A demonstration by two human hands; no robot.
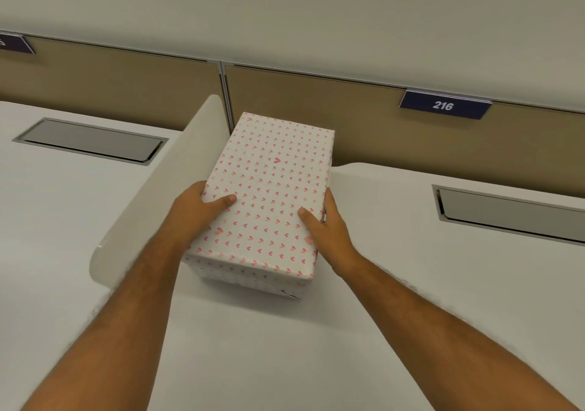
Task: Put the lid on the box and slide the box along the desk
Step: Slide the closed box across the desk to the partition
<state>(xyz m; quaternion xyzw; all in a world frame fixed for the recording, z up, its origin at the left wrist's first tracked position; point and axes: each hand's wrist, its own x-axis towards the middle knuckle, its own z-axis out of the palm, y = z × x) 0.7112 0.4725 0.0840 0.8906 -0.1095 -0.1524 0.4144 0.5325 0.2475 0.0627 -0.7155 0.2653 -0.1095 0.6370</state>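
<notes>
A white box with a pattern of small pink hearts stands on the white desk [285, 363], its lid [269, 189] sitting on top and covering it. The box's front wall [247, 276] shows below the lid's edge. My left hand [196, 211] grips the lid's left side, thumb lying on top. My right hand [326, 227] holds the right side in the same way, thumb on top and fingers down the side. The box's far end reaches close to the beige back panel.
A white rounded divider [152, 208] rises just left of the box, separating a neighbouring desk. Grey cable hatches are set into the desks at the left [91, 140] and the right [512, 212]. A beige partition with a "216" sign [443, 105] runs along the back.
</notes>
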